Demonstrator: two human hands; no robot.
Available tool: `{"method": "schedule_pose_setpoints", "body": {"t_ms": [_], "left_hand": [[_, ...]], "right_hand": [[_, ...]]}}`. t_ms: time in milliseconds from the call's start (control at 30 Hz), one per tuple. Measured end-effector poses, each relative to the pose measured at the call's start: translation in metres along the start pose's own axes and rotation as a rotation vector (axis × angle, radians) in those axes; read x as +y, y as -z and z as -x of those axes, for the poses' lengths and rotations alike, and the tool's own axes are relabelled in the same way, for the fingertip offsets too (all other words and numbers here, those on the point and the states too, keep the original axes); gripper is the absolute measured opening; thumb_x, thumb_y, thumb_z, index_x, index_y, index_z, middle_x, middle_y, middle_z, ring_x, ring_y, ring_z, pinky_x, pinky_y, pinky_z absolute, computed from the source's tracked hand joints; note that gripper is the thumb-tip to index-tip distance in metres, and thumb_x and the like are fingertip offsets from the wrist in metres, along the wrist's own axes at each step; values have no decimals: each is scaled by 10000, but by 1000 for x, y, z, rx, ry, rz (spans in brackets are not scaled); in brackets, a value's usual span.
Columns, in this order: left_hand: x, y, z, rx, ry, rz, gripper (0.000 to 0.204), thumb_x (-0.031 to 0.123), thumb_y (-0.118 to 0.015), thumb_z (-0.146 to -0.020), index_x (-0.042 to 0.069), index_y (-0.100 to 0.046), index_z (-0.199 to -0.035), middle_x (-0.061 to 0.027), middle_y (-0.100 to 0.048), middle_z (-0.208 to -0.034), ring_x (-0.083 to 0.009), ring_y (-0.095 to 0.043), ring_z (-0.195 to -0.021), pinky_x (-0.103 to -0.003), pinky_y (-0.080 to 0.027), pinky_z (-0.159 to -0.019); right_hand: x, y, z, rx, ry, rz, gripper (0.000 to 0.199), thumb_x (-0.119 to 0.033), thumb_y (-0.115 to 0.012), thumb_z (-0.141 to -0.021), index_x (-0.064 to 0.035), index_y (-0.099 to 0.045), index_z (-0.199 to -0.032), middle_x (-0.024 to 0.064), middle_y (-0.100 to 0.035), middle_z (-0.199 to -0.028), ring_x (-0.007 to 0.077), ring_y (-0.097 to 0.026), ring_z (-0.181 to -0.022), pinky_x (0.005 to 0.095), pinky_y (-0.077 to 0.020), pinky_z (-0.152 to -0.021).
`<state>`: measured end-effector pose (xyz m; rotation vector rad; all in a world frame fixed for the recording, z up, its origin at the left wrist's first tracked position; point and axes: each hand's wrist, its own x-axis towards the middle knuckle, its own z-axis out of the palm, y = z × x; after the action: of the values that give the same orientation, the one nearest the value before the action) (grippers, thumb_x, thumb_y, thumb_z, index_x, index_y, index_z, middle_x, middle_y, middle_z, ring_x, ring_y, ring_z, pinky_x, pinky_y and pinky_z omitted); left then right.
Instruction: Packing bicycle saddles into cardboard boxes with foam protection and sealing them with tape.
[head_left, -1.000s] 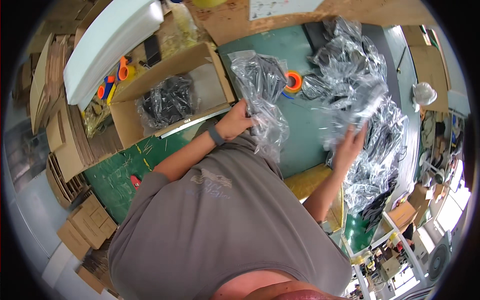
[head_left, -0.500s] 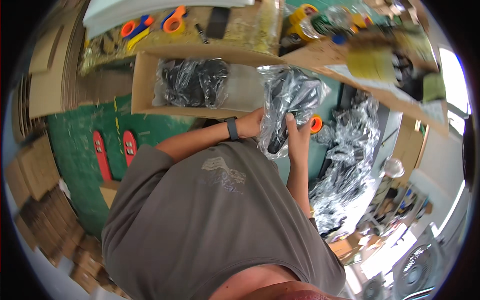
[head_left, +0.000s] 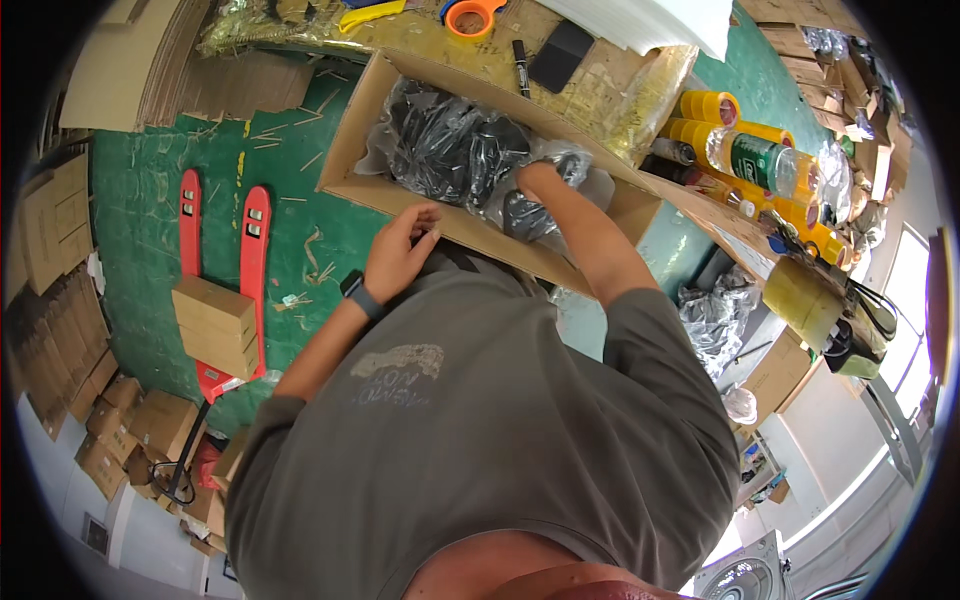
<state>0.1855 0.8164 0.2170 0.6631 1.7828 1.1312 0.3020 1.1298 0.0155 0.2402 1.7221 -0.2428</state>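
Observation:
An open cardboard box [head_left: 348, 187] lies in front of me, tilted in the view. On its left side sit black items in clear plastic bags [head_left: 440, 140]. My right hand [head_left: 540, 184] reaches down inside, closed on another bagged black item [head_left: 525, 218] to the right of those; its fingertips are partly hidden by the plastic. What exactly the black items are, the wrapping does not show. At the box's near wall, my left hand [head_left: 400, 248] holds nothing, its fingers loosely curled with the thumb apart. A dark watch band is on the left wrist.
Beyond the box, a worktable [head_left: 620, 85] holds a black marker [head_left: 521, 68], a dark flat pad [head_left: 562, 55] and an orange tape dispenser [head_left: 470, 18]. Yellow tape rolls [head_left: 705, 107] and a green-labelled bottle [head_left: 757, 162] stand right. A red pallet jack [head_left: 254, 280] carries small cartons on the left.
My right hand has brought the bagged item from the box's right side down into the box. My left hand has let go of it and drawn back to the near wall. The view has shifted.

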Motion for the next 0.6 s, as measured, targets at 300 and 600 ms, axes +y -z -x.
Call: {"method": "schedule_pose_setpoints", "body": {"t_ms": [300, 600], "left_hand": [[11, -19, 3, -73, -1, 81, 362, 33, -722, -1068, -22, -641, -1416, -166, -783, -1295, -244, -775, -1178, -362, -609, -1023], [30, -123, -21, -583, -88, -74, 401, 74, -659, -1125, -23, -566, -1503, -156, -718, -1383, -219, -699, -1245, -354, -548, -1091]], "right_hand": [[-12, -95, -66, 669, 89, -112, 264, -113, -719, -928, -159, -857, -1148, 101, -792, -1306, 333, -671, -1371, 632, -403, -1245], [41, -231, 244, 1918, -245, -1163, 513, -154, -789, -931, -89, -690, -1430, 193, -741, -1317, 397, -666, -1301, 504, -515, -1153]]}}
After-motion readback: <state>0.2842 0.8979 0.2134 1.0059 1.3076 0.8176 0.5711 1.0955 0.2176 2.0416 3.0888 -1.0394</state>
